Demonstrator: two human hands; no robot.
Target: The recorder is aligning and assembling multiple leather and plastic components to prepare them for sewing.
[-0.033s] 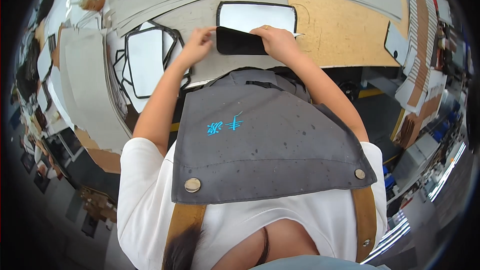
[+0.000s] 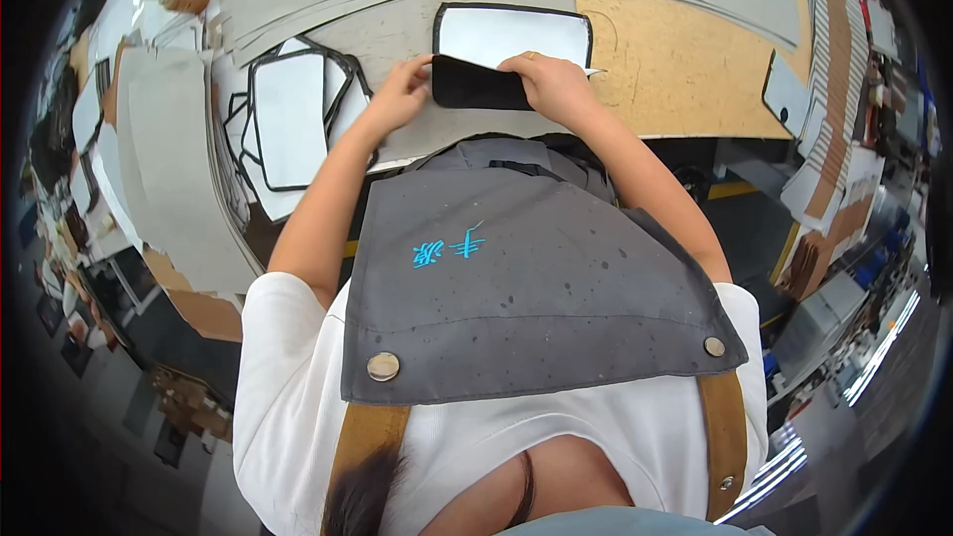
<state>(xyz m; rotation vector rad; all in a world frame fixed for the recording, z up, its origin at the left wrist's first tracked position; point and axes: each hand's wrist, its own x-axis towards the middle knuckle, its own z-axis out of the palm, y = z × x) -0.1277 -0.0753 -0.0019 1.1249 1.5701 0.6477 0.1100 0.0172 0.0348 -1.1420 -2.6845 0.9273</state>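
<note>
I watch the black panel (image 2: 479, 85) at the near edge of the table (image 2: 685, 84), in the middle, just before a white panel with black border (image 2: 511, 32). The right hand (image 2: 558, 86) holds the black panel by its far edge, with the fingers bent. The left hand (image 2: 402, 94) is curled and touches its far left corner; I cannot tell whether it grips. To the left lies a pile of white panels (image 2: 288, 119), near grey sheets (image 2: 164, 129).

Left hand (image 2: 402, 94) nudged slightly rightward, narrowed the gap beside the left edge of the black panel (image 2: 478, 85); only a small shift overall.
</note>
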